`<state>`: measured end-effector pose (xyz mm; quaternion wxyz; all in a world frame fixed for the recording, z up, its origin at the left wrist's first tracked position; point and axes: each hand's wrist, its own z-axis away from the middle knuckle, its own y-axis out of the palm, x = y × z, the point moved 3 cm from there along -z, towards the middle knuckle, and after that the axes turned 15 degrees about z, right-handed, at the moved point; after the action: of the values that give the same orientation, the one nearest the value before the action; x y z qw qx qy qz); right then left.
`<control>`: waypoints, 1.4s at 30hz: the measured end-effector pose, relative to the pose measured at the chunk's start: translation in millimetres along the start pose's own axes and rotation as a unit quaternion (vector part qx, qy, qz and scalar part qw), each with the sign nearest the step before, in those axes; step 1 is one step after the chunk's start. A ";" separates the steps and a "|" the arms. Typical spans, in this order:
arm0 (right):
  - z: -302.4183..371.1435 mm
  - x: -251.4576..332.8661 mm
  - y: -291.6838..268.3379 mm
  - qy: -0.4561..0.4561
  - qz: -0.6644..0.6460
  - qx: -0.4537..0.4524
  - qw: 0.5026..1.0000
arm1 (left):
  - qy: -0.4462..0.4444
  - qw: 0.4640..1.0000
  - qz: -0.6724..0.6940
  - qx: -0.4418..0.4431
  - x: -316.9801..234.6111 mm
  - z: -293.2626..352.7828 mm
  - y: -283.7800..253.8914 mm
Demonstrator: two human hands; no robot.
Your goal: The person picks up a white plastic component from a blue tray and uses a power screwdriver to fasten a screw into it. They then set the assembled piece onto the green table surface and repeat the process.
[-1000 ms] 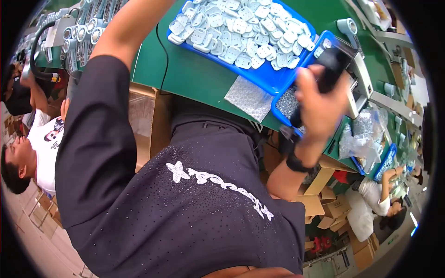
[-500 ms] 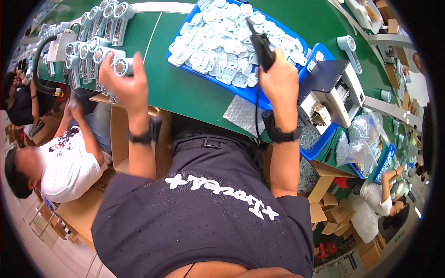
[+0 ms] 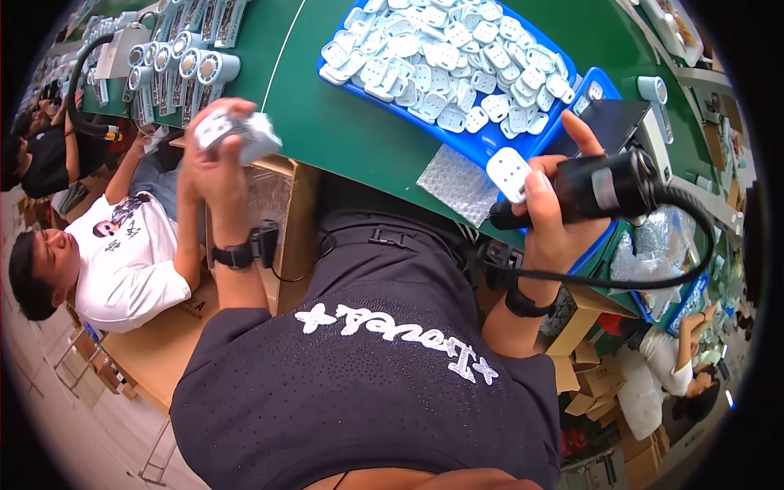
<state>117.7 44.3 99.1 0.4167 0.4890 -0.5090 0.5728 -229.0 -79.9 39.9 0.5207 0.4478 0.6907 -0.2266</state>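
Note:
My left hand (image 3: 214,163) is closed around a pale blue-and-white plastic device (image 3: 260,137); motion smears it, so its details are unclear. My right hand (image 3: 559,224) grips a black electric screwdriver (image 3: 608,184) lying across the palm, its tip to the left and its cable looping off the right end. Between thumb and fingers of that same hand is a pale plastic cover plate (image 3: 508,174) with small holes. Just beyond it, a blue tray (image 3: 469,145) holds a heap of similar plates (image 3: 441,69).
Rows of pale-blue round-headed devices (image 3: 216,69) stand on the green table (image 3: 318,147) at the far left. Bubble wrap (image 3: 459,184) lies at the near edge. A dark-topped machine (image 3: 612,126) sits right of the tray. A seated person (image 3: 135,253) works close on my left.
My left hand, empty before, now holds a pale device. My right hand has turned the screwdriver from upright to sideways and now also holds a cover plate.

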 end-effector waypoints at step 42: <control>31.3 53.4 -41.3 -0.200 -0.199 0.025 0.959 | -0.079 0.879 0.157 0.444 58.2 62.8 234.1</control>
<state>152.9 17.8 159.1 0.3993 0.6954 -0.4597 0.3817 0.1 9.6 -0.2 0.3487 0.7152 0.3948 -0.4593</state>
